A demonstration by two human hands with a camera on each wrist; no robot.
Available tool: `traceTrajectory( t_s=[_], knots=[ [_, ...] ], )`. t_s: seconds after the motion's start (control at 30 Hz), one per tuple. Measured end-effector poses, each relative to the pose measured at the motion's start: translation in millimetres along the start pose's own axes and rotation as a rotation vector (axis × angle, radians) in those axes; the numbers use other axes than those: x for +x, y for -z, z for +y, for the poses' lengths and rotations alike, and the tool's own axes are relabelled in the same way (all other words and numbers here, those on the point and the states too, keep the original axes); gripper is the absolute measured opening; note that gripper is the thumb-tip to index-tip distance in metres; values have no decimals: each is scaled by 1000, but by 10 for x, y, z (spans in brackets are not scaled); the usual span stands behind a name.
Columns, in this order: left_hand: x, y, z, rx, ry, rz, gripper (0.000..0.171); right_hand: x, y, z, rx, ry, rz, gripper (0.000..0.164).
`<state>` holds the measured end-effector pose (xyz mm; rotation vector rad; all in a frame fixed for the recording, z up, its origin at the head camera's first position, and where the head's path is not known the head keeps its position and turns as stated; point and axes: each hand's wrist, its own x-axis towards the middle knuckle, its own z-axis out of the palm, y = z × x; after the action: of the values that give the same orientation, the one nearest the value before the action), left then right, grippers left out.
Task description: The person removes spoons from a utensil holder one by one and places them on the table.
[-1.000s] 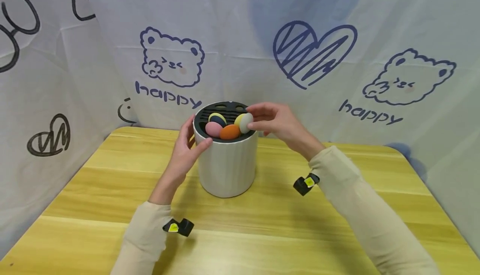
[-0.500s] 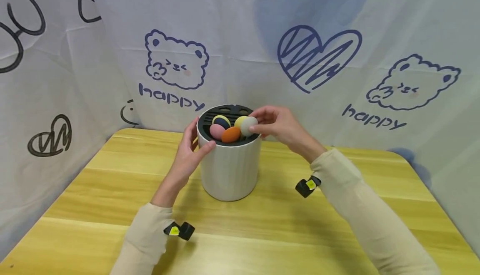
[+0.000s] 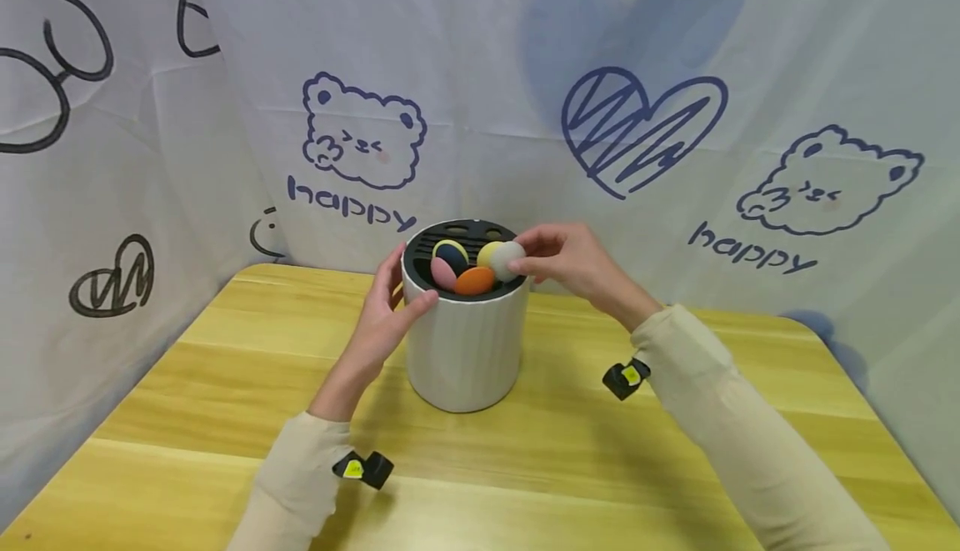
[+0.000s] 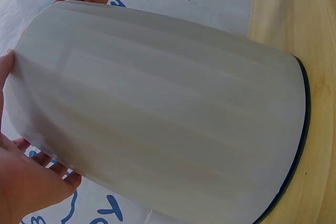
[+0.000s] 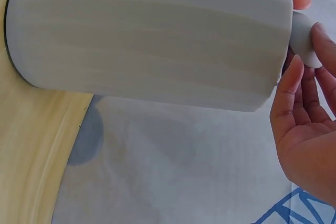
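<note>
A white ribbed cylindrical organizer (image 3: 463, 359) with a black slotted top (image 3: 450, 232) stands on the table. My left hand (image 3: 378, 318) grips its upper left side, thumb at the front rim and fingers around the back; the left wrist view shows those fingers (image 4: 60, 171) against the white wall. My right hand (image 3: 581, 263) pinches a pale grey egg-shaped makeup sponge (image 3: 507, 261) at the right of the top. The right wrist view shows this grey sponge (image 5: 303, 40) between thumb and fingers. Beside it sit an orange sponge (image 3: 475, 281), a pink one (image 3: 443, 274), a navy-and-yellow one (image 3: 452, 255) and a yellow one (image 3: 488, 252).
The wooden table (image 3: 480, 509) extends around the organizer and ends just behind it. A white cloth (image 3: 495, 51) with blue drawings hangs at the back and left. Dark wrist cameras (image 3: 626, 378) are strapped over beige sleeves (image 3: 720, 401).
The head view has shifted slightly, so everything sits lower and farther right. The pink sponge stands more tilted, against the navy-and-yellow one. My right hand keeps the grey sponge at the right edge.
</note>
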<state>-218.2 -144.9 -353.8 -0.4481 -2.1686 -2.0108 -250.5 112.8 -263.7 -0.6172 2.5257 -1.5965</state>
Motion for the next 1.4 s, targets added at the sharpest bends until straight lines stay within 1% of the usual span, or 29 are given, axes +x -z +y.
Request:
traceTrajectory(
  t_s=[0.13, 0.23, 0.37, 0.47, 0.6, 0.77, 0.9, 1.03, 1.2, 1.4],
  knots=[
    [5, -23, -38, -6, -12, -7, 82, -8, 28, 4, 4, 8, 13, 31],
    [-6, -33, -43, -7, -6, -6, 81, -12, 54, -16, -2, 7, 21, 30],
    [-15, -36, -39, -2, 9, -6, 80, -14, 89, -60, -15, 13, 8, 26],
    [-5, -43, -40, 0, 6, -10, 80, -17, 112, -100, -29, 17, -4, 24],
    [4, -55, -42, -4, -1, -14, 80, -27, 129, -159, -40, 31, 10, 24],
    [-6, -35, -36, 1, 2, -10, 79, -15, 136, -257, -17, 96, 58, 27],
    [-14, -5, -22, 5, -3, 5, 78, 11, 146, -366, -2, 189, 98, 30],
    [-10, -1, -25, 6, 3, 1, 78, 9, 172, -466, 4, 258, 128, 30],
    [-8, -16, -29, 10, 6, 0, 78, -9, 214, -565, 18, 312, 160, 29],
    [18, -10, -28, 16, -12, -7, 80, -35, 268, -736, 31, 344, 202, 28]
  ],
)
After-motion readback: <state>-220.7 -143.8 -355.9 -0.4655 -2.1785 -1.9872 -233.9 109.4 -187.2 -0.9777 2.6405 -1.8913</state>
